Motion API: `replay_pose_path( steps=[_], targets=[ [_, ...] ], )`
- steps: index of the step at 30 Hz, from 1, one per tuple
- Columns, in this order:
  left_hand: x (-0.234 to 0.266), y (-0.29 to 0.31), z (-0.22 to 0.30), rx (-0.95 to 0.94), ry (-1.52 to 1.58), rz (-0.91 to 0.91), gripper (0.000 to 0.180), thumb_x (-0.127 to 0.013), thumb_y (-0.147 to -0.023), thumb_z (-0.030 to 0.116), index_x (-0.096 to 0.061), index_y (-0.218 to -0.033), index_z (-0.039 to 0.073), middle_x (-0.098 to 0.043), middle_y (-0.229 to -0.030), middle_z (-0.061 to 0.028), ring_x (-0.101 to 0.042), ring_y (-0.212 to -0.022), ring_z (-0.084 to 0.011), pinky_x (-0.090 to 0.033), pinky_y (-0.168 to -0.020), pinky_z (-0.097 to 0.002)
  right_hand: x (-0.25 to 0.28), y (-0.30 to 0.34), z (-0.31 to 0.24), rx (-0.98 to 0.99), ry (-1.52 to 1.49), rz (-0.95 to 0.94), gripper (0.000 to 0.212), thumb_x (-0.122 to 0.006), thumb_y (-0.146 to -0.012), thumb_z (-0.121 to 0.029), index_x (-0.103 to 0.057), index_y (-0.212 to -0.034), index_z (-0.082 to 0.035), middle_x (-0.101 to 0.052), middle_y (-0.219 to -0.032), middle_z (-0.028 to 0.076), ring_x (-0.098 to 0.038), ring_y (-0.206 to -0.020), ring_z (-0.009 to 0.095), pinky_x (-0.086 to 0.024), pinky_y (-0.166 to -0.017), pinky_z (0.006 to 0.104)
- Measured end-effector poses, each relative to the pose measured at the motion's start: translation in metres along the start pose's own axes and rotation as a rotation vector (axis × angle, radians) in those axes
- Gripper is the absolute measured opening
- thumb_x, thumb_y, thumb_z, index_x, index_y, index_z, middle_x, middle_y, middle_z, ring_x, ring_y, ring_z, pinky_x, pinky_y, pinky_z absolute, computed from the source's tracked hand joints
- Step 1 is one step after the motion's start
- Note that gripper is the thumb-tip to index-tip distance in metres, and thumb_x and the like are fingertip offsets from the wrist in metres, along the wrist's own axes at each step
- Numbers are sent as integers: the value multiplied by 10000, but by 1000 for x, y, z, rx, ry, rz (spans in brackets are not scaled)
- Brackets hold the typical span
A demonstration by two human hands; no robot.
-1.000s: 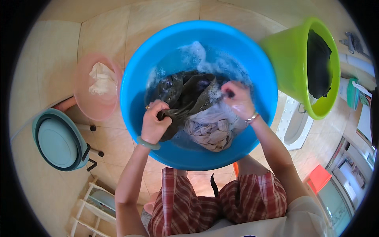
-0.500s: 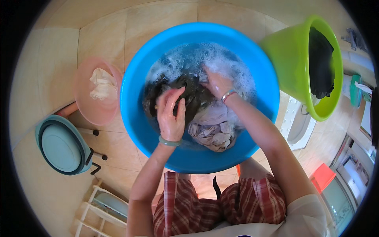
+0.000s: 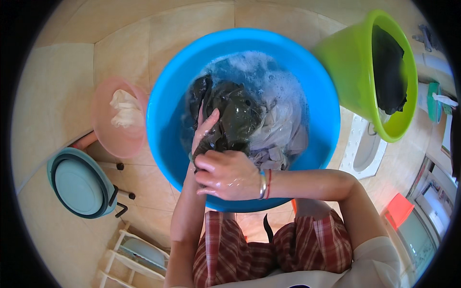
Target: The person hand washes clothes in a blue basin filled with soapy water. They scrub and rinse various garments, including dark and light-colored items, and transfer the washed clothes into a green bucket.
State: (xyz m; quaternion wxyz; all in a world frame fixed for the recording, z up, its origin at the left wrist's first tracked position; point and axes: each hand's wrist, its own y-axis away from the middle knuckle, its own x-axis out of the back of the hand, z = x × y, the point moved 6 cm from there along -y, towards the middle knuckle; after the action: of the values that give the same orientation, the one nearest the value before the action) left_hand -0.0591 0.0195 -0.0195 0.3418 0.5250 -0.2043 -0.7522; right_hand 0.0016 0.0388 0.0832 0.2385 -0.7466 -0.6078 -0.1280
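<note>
A big blue basin (image 3: 165, 72) holds foamy water with wet clothes in it. My left hand (image 3: 204, 128) is in the basin, its thumb over a dark olive-grey garment (image 3: 236, 113) and its other fingers partly covered by the cloth. Across my left wrist lies my right hand (image 3: 229, 176), closed on the near edge of that same garment, palm side hidden. A pale greyish garment (image 3: 281, 129) is bunched in the water just right of the dark one. The dark cloth is partly lifted out of the suds.
A tilted green bucket (image 3: 336, 62) with black cloth (image 3: 388, 69) stands at the right, by a white squat toilet (image 3: 361, 149). To the left are a pink basin (image 3: 103, 105) with white cloth (image 3: 126, 109), a folded teal basin (image 3: 79, 181) and a white rack (image 3: 129, 259).
My right hand has come out of the suds and moved left and nearer, onto the dark garment at my left wrist. The dark garment is bunched higher, and the pale one lies more spread out.
</note>
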Motion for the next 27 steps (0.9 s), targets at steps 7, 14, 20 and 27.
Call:
replay_pose_path(
  steps=[7, 14, 20, 27],
  targets=[
    [13, 5, -9, -173, -87, -135, 387, -401, -1035, 231, -499, -1357, 41, -596, -1273, -100, -576, -1157, -214, -452, -1010, -363, 25, -9, 37, 89, 45, 421, 135, -686, -716, -146, -566, -658, -127, -562, -711, 28, -588, -556, 186, -464, -444, 315],
    [-32, 27, -2, -511, -923, 108, 441, -754, -831, 97, -567, -1222, 18, -642, -1112, -92, -613, -993, -176, -489, -892, -306, 68, 84, 155, -831, 181, 153, 285, -635, -878, -342, -655, -939, -64, -681, -922, 119, -641, -789, 309, -496, -656, 402],
    [-65, 46, -12, -763, -1660, -237, 542, -727, -726, 34, -660, -1232, 215, -627, -1091, -185, -566, -929, -368, -473, -828, -404, 61, 84, 182, -957, -673, 285, 548, -690, -874, -439, -619, -1139, 35, -661, -1030, 55, -593, -981, 129, -483, -789, 306],
    [-26, 51, -7, -284, -1326, -132, 644, -674, -815, 43, -454, -1417, 100, -664, -1058, -120, -618, -945, -262, -506, -817, -347, 29, 91, 162, -929, -1075, 231, 425, -766, -821, -120, -590, -1183, 18, -658, -1085, 39, -594, -971, 109, -478, -870, 272]
  ],
)
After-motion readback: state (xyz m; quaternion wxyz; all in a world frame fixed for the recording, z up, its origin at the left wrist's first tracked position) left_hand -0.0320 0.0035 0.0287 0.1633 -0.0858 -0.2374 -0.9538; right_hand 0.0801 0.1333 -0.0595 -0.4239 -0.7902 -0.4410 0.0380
